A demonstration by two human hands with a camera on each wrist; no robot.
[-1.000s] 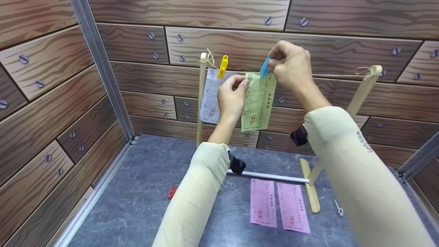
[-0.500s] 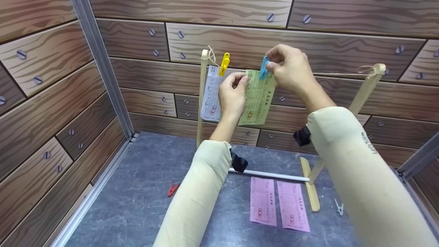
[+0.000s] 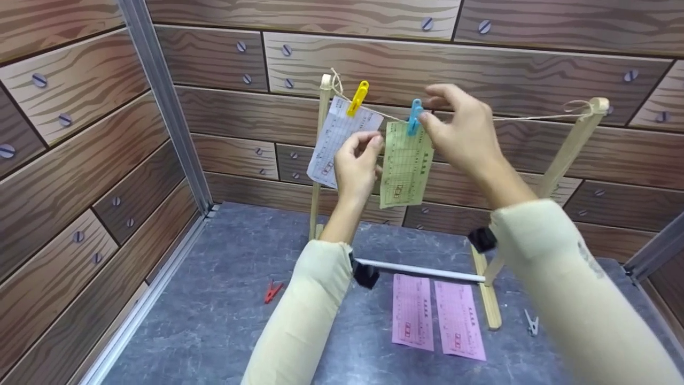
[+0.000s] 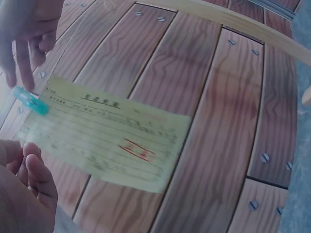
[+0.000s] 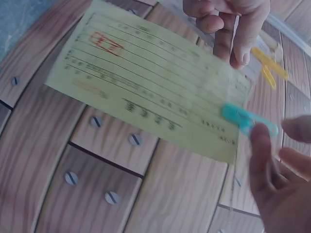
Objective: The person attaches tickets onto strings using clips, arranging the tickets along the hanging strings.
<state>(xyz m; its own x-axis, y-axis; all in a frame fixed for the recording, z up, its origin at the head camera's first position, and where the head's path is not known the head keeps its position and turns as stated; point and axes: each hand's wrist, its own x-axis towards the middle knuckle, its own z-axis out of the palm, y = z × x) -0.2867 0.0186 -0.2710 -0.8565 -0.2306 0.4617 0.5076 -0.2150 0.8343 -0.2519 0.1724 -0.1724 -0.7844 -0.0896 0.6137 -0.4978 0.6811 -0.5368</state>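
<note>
Green slip (image 3: 406, 168) — lined, red-marked.

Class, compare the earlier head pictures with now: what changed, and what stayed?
The right hand has opened its grip at the blue plastic clothespin; the left hand has come off the pale-green printed paper slip and dropped. Clothespin and slip now hang lower with the thin beige string; the pale-lilac printed paper slip slants more. The two pink printed paper slips haven't moved.

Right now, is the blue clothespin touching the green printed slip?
Touching. The head view shows the blue clothespin clipped over the top edge of the green printed slip, its lower end lying across the paper.
</note>
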